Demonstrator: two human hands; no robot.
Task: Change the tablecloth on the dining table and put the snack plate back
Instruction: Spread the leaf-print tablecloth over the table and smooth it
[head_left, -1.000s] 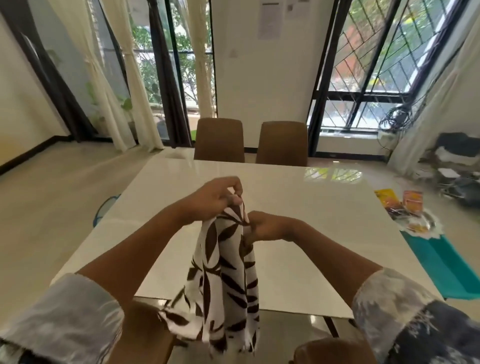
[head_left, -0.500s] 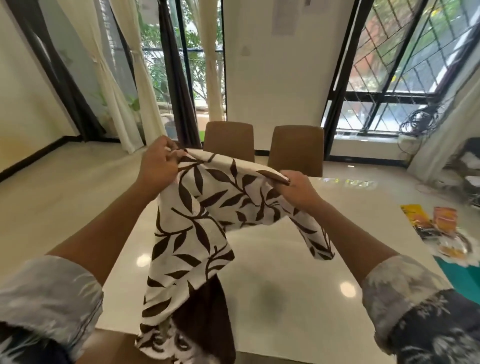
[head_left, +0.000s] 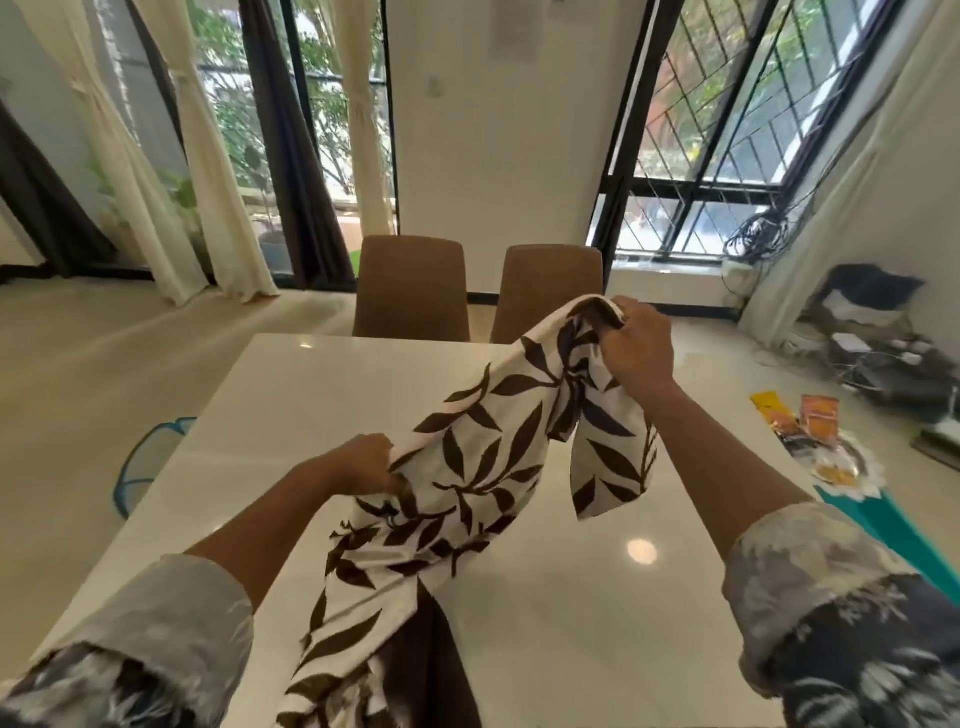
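Holding the cloth (head_left: 483, 467) tight in left hand (head_left: 363, 467) and right hand (head_left: 636, 348), over the table's (head_left: 311, 395) near edge, to spread it open.

One glossy white rectangular dining table (head_left: 311, 395) is in view. Two brown padded chairs stand at its far side: the left chair (head_left: 413, 288) and the right chair (head_left: 545, 280). One white leaf-printed tablecloth (head_left: 483, 467) is held by two hands, the left hand (head_left: 363, 465) and the right hand (head_left: 636, 348). At the right lie one white flower-shaped snack plate (head_left: 872, 470), one yellow packet (head_left: 769, 408), one orange packet (head_left: 820, 415) and one teal cloth (head_left: 904, 535); at the left, one blue-rimmed mesh basket (head_left: 150, 457).
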